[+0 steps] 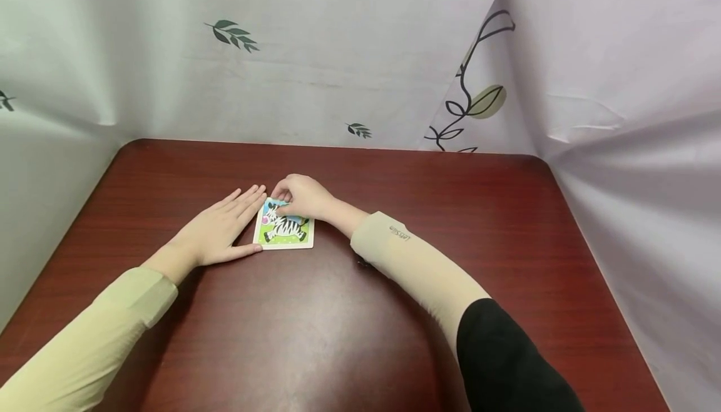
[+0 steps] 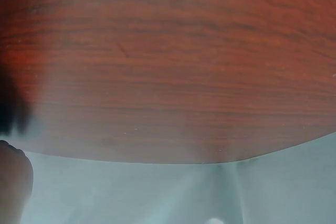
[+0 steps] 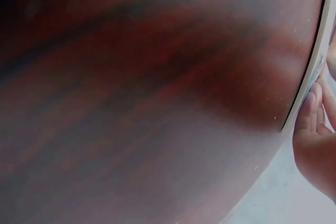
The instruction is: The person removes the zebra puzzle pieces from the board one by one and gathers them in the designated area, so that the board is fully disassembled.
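Note:
A square board with a white border lies on the table and carries a cartoon zebra on green and blue. My left hand is spread flat along its left side, with the thumb at the lower left corner and the fingertips beside the upper left corner. From the right, my right hand reaches over the upper part of the board, its fingers bent and the thumb on the picture. In the right wrist view, the fingertips touch the board's face; whether they pinch anything I cannot tell.
The reddish-brown wooden table has rounded far corners. A pale curtain with leaf prints hangs behind it, and more curtain falls along the right side. Both forearms wear light sleeves.

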A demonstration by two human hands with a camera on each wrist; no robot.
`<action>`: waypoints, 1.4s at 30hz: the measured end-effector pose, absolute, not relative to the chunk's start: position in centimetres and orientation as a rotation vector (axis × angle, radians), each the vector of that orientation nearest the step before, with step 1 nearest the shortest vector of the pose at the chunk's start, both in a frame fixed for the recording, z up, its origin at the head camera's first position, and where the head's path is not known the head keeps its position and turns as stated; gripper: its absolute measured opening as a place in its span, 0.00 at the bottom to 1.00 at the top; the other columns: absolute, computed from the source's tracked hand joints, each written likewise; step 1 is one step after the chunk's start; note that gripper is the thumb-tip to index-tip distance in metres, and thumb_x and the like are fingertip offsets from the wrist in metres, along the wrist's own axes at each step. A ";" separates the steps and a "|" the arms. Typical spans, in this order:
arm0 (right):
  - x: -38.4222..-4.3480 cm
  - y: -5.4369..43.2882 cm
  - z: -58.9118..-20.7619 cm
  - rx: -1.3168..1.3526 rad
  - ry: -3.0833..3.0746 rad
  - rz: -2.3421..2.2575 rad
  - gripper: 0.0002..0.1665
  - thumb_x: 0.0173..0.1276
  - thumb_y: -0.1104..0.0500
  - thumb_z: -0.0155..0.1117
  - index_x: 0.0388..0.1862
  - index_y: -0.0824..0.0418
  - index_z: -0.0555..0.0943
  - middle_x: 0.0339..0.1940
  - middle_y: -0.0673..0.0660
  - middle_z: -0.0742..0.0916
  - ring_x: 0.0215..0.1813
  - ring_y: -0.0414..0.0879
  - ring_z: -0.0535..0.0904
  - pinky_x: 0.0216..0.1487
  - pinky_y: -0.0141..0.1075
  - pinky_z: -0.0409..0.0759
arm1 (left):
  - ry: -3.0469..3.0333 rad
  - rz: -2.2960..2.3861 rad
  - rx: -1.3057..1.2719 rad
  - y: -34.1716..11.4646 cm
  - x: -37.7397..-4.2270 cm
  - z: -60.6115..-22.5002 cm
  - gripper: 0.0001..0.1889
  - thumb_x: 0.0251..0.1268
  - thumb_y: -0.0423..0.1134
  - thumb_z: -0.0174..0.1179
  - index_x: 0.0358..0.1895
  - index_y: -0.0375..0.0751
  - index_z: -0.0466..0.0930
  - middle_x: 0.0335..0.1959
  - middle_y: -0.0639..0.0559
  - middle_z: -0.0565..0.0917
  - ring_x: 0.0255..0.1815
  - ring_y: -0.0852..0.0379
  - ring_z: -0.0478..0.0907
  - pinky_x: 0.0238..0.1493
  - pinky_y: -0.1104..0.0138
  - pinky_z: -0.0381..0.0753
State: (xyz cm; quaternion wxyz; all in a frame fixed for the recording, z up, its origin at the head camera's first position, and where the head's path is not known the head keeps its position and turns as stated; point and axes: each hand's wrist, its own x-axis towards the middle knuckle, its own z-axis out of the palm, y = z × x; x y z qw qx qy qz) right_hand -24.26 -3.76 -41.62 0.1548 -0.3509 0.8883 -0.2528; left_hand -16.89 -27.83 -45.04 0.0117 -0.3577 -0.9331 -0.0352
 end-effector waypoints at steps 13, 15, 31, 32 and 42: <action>-24.2 -4.2 -42.4 -1.006 2.608 -0.689 0.16 0.72 0.53 0.74 0.56 0.57 0.88 0.48 0.51 0.88 0.50 0.39 0.82 0.52 0.26 0.79 | -2.911 -0.078 -1.146 -27.8 -17.2 -45.1 0.53 0.71 0.64 0.61 0.84 0.28 0.54 0.86 0.32 0.58 0.87 0.36 0.56 0.90 0.66 0.29; -24.1 -4.2 -42.4 -0.997 2.609 -0.695 0.16 0.73 0.53 0.74 0.56 0.56 0.87 0.49 0.51 0.87 0.50 0.40 0.82 0.54 0.26 0.79 | -2.917 -0.082 -1.150 -27.8 -17.2 -45.0 0.53 0.71 0.64 0.62 0.83 0.28 0.54 0.86 0.32 0.57 0.87 0.36 0.56 0.90 0.68 0.27; -24.2 -4.2 -42.4 -0.929 2.581 -0.926 0.04 0.77 0.58 0.69 0.47 0.56 0.87 0.43 0.51 0.89 0.45 0.39 0.84 0.46 0.21 0.77 | -2.928 -0.053 -1.179 -27.6 -17.4 -44.6 0.54 0.70 0.65 0.62 0.83 0.27 0.53 0.86 0.31 0.55 0.87 0.36 0.54 0.88 0.72 0.24; -24.2 -4.2 -42.4 -0.931 2.570 -0.943 0.04 0.77 0.58 0.69 0.46 0.56 0.87 0.43 0.51 0.90 0.45 0.39 0.84 0.46 0.21 0.77 | -2.930 -0.058 -1.178 -27.6 -17.4 -44.6 0.54 0.70 0.65 0.62 0.83 0.26 0.53 0.86 0.31 0.55 0.87 0.35 0.54 0.88 0.71 0.24; -25.0 -2.9 -41.8 -0.897 2.403 -1.167 0.09 0.73 0.63 0.72 0.49 0.64 0.90 0.48 0.60 0.93 0.50 0.47 0.89 0.50 0.21 0.83 | -2.942 -0.106 -1.153 -27.5 -17.5 -44.8 0.54 0.69 0.63 0.63 0.83 0.27 0.53 0.87 0.33 0.54 0.88 0.36 0.53 0.87 0.73 0.25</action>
